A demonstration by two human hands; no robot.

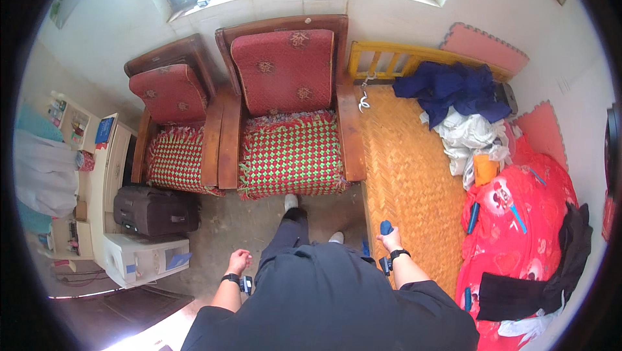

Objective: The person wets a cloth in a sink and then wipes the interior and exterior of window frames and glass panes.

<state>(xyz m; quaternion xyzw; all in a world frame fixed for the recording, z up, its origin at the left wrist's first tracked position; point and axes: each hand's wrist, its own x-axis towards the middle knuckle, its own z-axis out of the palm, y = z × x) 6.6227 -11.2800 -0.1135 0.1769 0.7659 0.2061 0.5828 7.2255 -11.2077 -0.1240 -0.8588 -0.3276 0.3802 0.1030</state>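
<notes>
My right hand [390,240] is closed around a small dark blue bundle [386,227], perhaps rolled cloth, above the near edge of a bed with a woven bamboo mat [413,166]. Low at my other side hangs my left hand [239,260], empty, its fingers loosely bent and a little apart. Both wrists wear black straps with small devices. Ahead of me stands a wooden armchair [354,142] with a red back cushion [284,71] and a red and green checked seat cover [291,154].
Another armchair [138,147] stands left, near a dark suitcase [158,210] and a white cabinet [141,256]. Red bedding [515,215], navy cloth [452,88], white plastic bags [461,132] and black clothing [515,295] cover the bed's right side. A yellow headboard [413,54] closes its far end.
</notes>
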